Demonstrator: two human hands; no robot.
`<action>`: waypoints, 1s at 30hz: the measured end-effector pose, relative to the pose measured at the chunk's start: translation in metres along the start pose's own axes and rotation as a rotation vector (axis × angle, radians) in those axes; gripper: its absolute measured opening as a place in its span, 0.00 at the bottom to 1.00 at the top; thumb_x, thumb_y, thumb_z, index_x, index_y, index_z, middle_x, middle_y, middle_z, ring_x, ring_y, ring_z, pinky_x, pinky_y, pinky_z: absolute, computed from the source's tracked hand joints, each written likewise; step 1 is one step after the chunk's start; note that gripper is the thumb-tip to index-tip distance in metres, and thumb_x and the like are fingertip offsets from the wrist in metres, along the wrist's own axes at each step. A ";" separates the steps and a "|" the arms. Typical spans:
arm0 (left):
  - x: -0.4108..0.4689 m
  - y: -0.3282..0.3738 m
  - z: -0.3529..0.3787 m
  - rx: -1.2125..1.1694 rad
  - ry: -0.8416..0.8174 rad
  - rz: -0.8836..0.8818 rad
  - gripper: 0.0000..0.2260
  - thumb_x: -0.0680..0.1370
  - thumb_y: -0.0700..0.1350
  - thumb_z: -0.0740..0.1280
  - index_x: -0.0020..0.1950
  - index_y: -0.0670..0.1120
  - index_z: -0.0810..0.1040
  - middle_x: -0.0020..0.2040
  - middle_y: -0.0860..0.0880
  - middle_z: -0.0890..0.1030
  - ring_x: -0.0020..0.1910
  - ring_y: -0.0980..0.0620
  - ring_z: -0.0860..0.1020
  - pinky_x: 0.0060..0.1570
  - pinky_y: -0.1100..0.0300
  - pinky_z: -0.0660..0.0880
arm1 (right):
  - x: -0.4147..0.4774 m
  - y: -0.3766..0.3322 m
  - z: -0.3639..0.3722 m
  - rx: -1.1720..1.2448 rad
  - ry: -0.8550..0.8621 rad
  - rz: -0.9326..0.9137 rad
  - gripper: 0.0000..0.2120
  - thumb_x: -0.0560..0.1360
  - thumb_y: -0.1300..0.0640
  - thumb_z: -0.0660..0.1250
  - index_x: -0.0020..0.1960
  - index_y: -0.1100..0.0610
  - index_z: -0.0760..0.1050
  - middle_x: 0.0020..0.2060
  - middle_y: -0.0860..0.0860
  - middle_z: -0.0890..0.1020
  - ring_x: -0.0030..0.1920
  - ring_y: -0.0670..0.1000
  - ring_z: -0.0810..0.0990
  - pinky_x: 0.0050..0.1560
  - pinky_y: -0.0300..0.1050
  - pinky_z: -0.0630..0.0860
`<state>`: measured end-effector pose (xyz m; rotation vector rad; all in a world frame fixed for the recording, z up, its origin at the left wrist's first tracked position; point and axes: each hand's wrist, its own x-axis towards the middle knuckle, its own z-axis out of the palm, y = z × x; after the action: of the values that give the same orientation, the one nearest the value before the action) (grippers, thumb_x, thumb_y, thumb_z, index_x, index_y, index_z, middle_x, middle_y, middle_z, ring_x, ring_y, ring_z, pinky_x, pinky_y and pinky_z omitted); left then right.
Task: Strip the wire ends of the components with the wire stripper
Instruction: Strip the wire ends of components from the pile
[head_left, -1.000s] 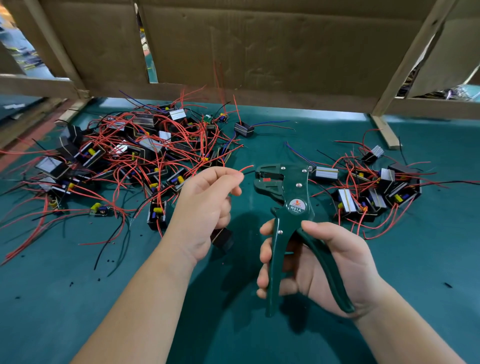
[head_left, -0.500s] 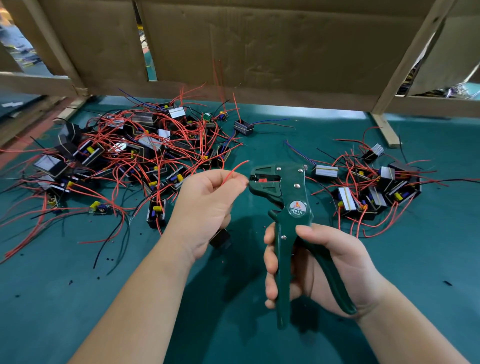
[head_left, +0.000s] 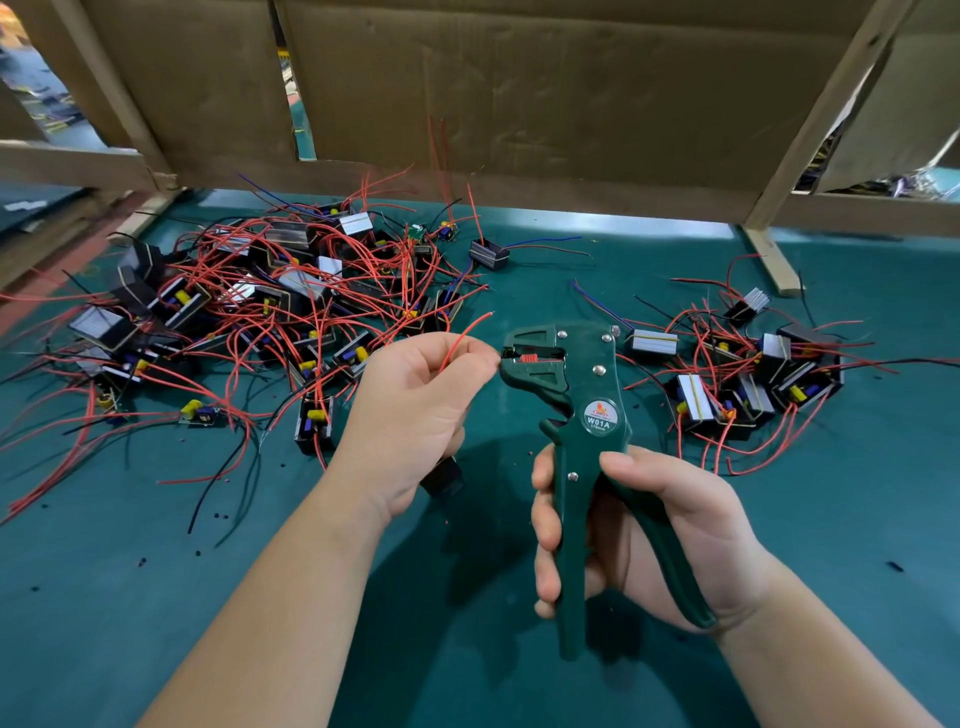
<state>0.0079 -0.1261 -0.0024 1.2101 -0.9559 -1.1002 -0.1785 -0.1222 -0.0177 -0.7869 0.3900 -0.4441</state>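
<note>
Wire (head_left: 464, 338), thin and red, is pinched between the thumb and forefinger of the left hand (head_left: 415, 410). The fingertips sit right against the mouth of the stripper (head_left: 582, 384), likely so a short, stiff length can be steered in. Its loose tip arcs up past the tool, and whether another end already lies between the jaws cannot be told. A black component (head_left: 441, 478) hangs below that hand. The right hand (head_left: 649, 535) wraps around both handles and holds the stripper upright above the near middle of the table (head_left: 156, 597). The handles are spread, so the squeeze is probably yet to come. A big heap (head_left: 260, 312) of components lies toward the far left corner, and a small heap (head_left: 753, 379) lies near the right edge. Judging by their places, these are unstripped and finished stock, each within reach of one hand.
</note>
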 end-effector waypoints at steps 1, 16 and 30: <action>0.000 0.000 0.000 -0.003 0.001 0.002 0.18 0.77 0.37 0.64 0.28 0.50 0.77 0.23 0.54 0.59 0.19 0.56 0.54 0.22 0.70 0.55 | 0.000 0.000 0.000 0.001 0.000 0.001 0.18 0.68 0.48 0.72 0.52 0.59 0.78 0.40 0.59 0.80 0.38 0.62 0.81 0.43 0.58 0.79; 0.000 -0.002 -0.003 0.100 0.011 0.177 0.07 0.72 0.38 0.69 0.34 0.46 0.76 0.20 0.58 0.67 0.19 0.61 0.61 0.21 0.72 0.59 | 0.001 -0.001 0.003 -0.106 0.095 -0.045 0.21 0.64 0.47 0.76 0.50 0.60 0.78 0.37 0.62 0.78 0.34 0.62 0.80 0.40 0.58 0.79; -0.001 -0.004 -0.001 0.078 -0.008 0.156 0.12 0.78 0.34 0.64 0.37 0.46 0.76 0.21 0.57 0.67 0.19 0.61 0.61 0.21 0.71 0.59 | 0.000 -0.001 0.002 -0.074 0.065 -0.064 0.20 0.64 0.48 0.76 0.49 0.60 0.77 0.37 0.61 0.78 0.34 0.62 0.80 0.39 0.57 0.79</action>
<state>0.0085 -0.1253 -0.0062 1.1731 -1.0891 -0.9529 -0.1781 -0.1217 -0.0158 -0.8603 0.4450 -0.5186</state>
